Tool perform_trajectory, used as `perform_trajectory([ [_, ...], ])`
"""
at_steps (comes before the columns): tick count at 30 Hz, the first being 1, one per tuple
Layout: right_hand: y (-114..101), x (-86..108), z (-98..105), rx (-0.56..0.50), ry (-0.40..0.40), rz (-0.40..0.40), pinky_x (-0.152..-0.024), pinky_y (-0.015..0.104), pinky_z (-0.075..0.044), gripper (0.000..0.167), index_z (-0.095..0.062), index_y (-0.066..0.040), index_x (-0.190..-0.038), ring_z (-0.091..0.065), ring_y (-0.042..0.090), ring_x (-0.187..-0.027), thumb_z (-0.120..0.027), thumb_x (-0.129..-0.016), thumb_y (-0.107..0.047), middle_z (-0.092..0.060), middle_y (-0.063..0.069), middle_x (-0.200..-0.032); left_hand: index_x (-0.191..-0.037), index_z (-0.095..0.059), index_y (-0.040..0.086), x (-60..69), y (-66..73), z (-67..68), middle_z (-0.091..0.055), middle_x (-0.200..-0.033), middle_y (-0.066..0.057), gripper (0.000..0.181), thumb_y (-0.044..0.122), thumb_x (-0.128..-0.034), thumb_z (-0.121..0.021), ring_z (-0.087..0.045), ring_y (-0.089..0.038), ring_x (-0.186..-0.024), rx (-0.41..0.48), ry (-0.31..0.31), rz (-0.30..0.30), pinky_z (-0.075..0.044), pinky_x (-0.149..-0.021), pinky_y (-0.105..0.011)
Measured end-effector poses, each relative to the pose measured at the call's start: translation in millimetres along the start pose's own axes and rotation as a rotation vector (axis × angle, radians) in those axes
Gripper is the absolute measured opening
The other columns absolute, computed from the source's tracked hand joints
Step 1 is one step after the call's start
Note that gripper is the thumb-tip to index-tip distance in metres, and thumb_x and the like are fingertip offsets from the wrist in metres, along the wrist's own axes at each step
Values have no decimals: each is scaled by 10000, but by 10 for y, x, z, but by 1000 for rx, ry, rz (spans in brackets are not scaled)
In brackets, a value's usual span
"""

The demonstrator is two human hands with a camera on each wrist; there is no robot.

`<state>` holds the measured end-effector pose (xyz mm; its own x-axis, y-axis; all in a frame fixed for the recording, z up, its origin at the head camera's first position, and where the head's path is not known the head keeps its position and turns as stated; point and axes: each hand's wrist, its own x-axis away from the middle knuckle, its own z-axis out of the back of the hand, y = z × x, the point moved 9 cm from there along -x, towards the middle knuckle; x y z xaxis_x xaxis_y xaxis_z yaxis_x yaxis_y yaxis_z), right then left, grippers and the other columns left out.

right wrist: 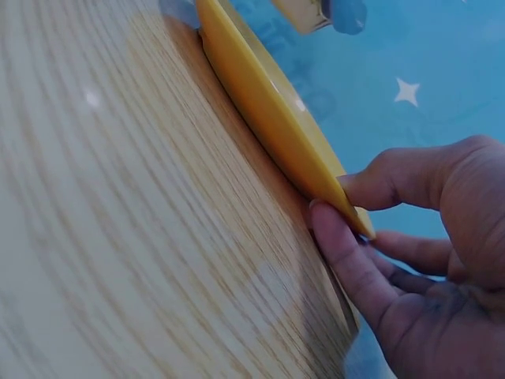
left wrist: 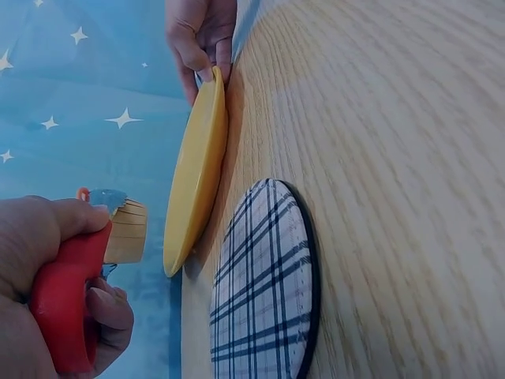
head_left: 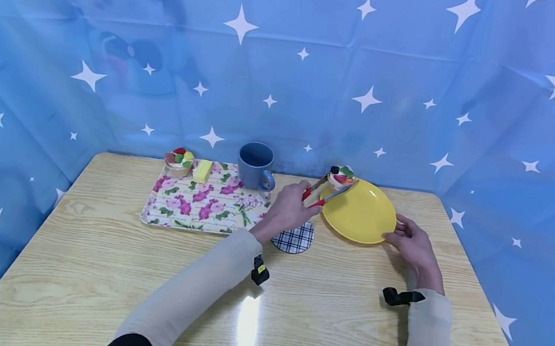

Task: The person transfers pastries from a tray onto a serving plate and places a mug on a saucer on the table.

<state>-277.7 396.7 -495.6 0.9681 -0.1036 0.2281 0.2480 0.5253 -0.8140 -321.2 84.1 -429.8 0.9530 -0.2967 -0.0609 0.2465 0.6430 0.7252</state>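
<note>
My left hand (head_left: 290,206) grips red-handled tongs (left wrist: 67,296), whose metal arms hold a small fruit tart (head_left: 342,177) over the back left part of a yellow plate (head_left: 363,211). In the left wrist view the tart's pale ridged cup (left wrist: 128,231) shows beyond the fingers, apart from the plate. At the plate's right rim, my right hand (head_left: 413,243) pinches the edge between thumb and fingers. The right wrist view shows the thumb on the upper side of the plate (right wrist: 276,118) and fingers below the rim.
A floral tray (head_left: 202,204) lies at the left, bearing another fruit tart (head_left: 178,163), a yellow block (head_left: 203,171) and a blue mug (head_left: 255,165). A plaid round coaster (head_left: 294,238) lies below the left wrist. A blue starry curtain (head_left: 289,71) hangs behind the table (head_left: 318,314).
</note>
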Motion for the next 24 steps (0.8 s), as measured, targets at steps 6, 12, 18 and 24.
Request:
perform_trajectory([
  [6, 17, -14, 11, 5, 10, -14, -811, 121, -483, 837, -224, -91, -1634, -563, 109, -1156, -704, -973, -272, -469, 230, -1514, -1258, -602, 72, -71, 6, -74, -653, -969, -62, 478, 377, -929, -764, -583, -180, -757, 11, -2, 28, -457, -563, -233],
  [12, 29, -19, 17, 5, 12, -20, -814, 114, -481, 843, -216, -88, -1636, -571, 128, -1165, -706, -972, -263, -465, 229, -1516, -1254, -602, 85, -120, 7, -146, -613, -933, -22, 471, 389, -930, -760, -566, -175, -781, -20, -5, 46, -437, -592, -232],
  [18, 35, -8, 9, 4, 6, -34, -836, 138, -473, 845, -218, -101, -1638, -573, 98, -1142, -706, -969, -271, -463, 219, -1527, -1257, -595, 104, -138, -18, -221, -613, -943, -25, 471, 397, -927, -761, -571, -174, -802, -36, -12, 66, -440, -606, -227],
  [24, 36, -9, 15, 14, 12, -39, -848, 159, -466, 844, -219, -109, -1639, -568, 206, -1230, -704, -969, -276, -466, 213, -1527, -1229, -594, 102, -156, -25, -277, -601, -909, -32, 455, 399, -927, -760, -552, -171, -755, -28, -20, 54, -417, -593, -228],
])
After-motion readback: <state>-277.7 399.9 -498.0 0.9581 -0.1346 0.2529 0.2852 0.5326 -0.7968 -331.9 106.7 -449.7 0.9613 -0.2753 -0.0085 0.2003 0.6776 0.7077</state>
